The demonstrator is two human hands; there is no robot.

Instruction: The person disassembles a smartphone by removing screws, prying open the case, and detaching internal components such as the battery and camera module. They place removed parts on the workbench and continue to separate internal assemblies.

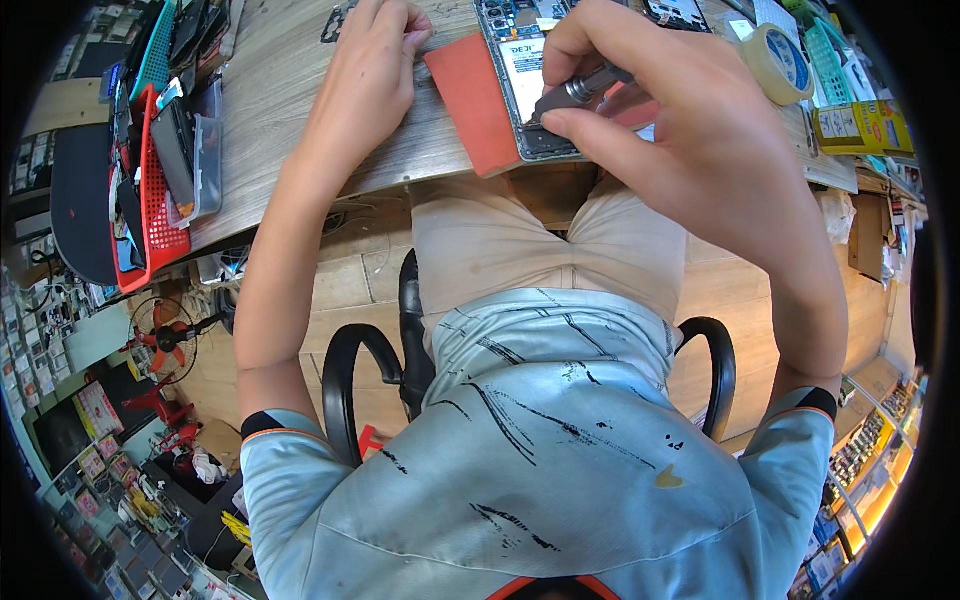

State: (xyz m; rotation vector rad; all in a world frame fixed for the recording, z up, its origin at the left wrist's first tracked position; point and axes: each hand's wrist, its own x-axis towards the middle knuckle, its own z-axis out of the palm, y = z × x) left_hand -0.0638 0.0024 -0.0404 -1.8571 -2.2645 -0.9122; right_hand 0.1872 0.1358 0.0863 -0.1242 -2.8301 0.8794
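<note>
An opened phone (528,112) lies with its insides showing: a white battery in the middle and circuit parts at the far end. Under it is a red-orange mat (462,95), close to the table's near edge. My right hand (690,105) grips a dark grey screwdriver (578,94) between thumb and fingers, its tip down at the near part of the phone. My left hand (372,60) rests on the table left of the mat, fingers curled in toward the thumb; whatever they may hold is hidden. Beside it lies a small dark flat part (335,25).
A roll of tape (777,65) stands at the right, near a yellow box (862,128) and a green basket (828,62). Left on the wooden table (270,120) are a red basket (150,200) and a clear plastic box (208,165) with phones. Chair armrests flank me.
</note>
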